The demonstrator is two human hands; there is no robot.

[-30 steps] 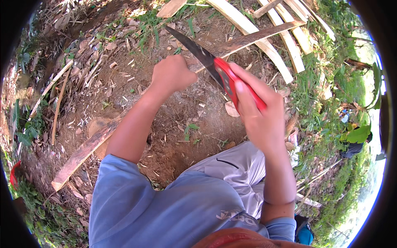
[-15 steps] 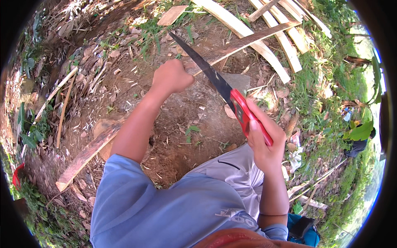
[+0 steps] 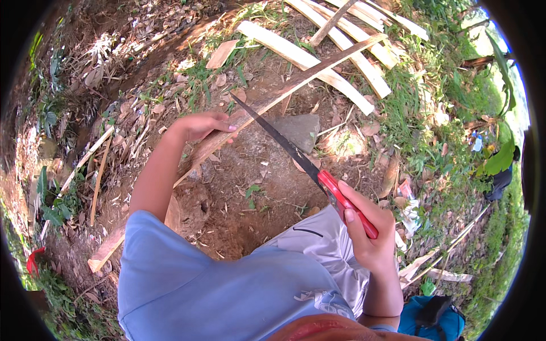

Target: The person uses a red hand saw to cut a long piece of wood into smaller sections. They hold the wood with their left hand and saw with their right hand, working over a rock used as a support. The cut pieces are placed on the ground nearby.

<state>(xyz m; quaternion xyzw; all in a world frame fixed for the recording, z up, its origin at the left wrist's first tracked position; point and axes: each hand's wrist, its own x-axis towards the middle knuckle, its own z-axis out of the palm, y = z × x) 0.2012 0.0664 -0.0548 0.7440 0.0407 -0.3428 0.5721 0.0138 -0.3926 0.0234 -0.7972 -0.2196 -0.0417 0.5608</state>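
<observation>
My right hand [image 3: 372, 236] is closed round the red handle of a hand saw [image 3: 287, 145]. The saw's dark blade points up and to the left, crossing over a long wooden plank [image 3: 307, 77] just right of my left hand. Whether its teeth touch the wood, I cannot tell. My left hand [image 3: 203, 126] grips the plank near its middle, with fingertips showing at its edge. Rough brown on its upper face, the plank slants from the lower left, partly hidden behind my left arm, to the upper right.
Several pale split wood strips [image 3: 341, 42] lie at the far right, under the plank's far end. A flat grey stone [image 3: 296, 131] sits beside the blade. A teal bag [image 3: 430, 319] is at the lower right. Dry leaves, thin sticks [image 3: 99, 182] and grass cover the ground.
My left hand has shifted left and slightly nearer, from a fist on the plank to fingers gripping its edge. The saw has moved a little lower, its tip nearer to me.
</observation>
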